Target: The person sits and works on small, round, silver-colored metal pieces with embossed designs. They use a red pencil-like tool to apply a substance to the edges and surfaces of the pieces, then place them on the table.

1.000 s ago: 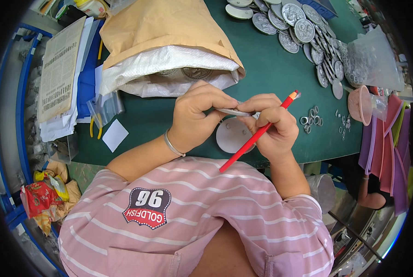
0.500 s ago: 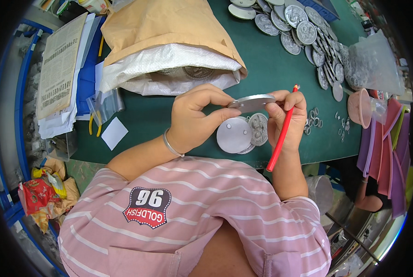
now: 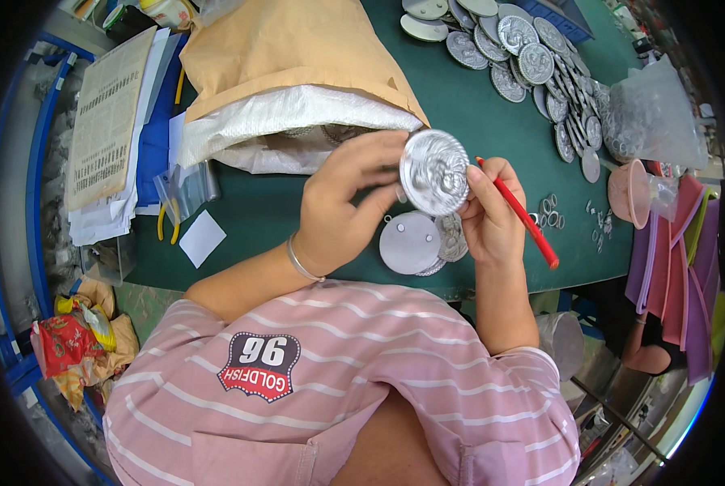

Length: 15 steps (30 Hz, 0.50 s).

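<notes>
From my remote view, the right hand [image 3: 496,206] pinches the right edge of a round silver-coloured metal medallion [image 3: 433,172], raised above the green bench [image 3: 257,206] between both hands. The left hand [image 3: 338,198], fingers blurred, is at its left edge; I cannot tell whether it grips. Half a second ago the medallion was nearly edge-on; now its embossed face shows. The slim red pencil [image 3: 523,209] in the right hand has swung, its lower end now pointing rightward. Below the hands, a plain-backed grey disc with two studs [image 3: 409,243] lies as before.
</notes>
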{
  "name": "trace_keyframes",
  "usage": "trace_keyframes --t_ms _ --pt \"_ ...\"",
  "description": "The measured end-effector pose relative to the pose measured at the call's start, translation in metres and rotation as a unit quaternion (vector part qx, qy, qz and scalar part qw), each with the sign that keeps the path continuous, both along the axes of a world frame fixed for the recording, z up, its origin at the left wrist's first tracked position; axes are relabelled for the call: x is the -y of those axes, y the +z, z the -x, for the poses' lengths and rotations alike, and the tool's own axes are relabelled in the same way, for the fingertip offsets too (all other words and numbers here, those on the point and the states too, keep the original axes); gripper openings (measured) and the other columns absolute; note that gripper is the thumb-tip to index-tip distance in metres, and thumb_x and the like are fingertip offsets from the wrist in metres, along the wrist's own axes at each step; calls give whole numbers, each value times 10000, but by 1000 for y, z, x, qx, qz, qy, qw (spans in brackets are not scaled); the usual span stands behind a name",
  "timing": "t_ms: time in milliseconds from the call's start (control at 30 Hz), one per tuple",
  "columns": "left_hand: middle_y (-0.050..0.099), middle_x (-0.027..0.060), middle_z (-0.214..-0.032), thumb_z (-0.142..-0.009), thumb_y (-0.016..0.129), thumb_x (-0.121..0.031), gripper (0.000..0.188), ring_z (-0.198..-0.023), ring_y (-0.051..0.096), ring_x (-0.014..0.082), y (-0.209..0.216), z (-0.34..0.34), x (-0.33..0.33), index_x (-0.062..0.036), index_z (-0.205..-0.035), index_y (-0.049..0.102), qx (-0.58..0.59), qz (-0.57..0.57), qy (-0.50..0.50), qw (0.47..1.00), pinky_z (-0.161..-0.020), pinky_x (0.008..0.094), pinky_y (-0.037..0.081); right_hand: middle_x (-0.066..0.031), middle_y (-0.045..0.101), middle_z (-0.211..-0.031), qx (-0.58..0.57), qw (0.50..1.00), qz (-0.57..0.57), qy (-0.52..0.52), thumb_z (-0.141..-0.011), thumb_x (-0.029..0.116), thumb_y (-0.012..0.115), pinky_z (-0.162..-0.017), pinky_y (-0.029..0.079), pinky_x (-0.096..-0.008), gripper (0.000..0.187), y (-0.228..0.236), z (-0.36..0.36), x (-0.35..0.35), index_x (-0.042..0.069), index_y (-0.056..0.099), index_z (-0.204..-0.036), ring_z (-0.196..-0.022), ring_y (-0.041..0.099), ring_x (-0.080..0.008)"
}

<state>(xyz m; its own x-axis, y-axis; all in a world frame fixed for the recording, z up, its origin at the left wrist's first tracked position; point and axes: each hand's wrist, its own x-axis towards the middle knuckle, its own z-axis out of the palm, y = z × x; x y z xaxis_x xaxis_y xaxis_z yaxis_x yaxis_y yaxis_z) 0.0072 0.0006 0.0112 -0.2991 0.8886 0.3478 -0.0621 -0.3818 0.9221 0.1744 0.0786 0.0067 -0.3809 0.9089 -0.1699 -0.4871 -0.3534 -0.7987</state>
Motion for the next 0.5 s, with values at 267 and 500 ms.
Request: trace_keyframes --t_ms 267,500 --pt "637 149 -925 -924 487 -123 285 -783 665 221 8 13 -2 77 -1122 531 266 273 -168 909 -656 262 559 -128 622 -793 -12 998 -54 0 -844 -7 566 -535 592 -297 162 -2 -5 2 56 421 -806 -660 642 -159" --pt "637 159 -929 -911 515 -131 288 -787 665 226 3 9 0 70 -1115 541 212 249 -162 931 -672 286 571 -135 625 -804 -24 997 -74 7 -843 -16 561 -546 587 -288 171 1 -10 4 59 415 -797 -688 643 -163"
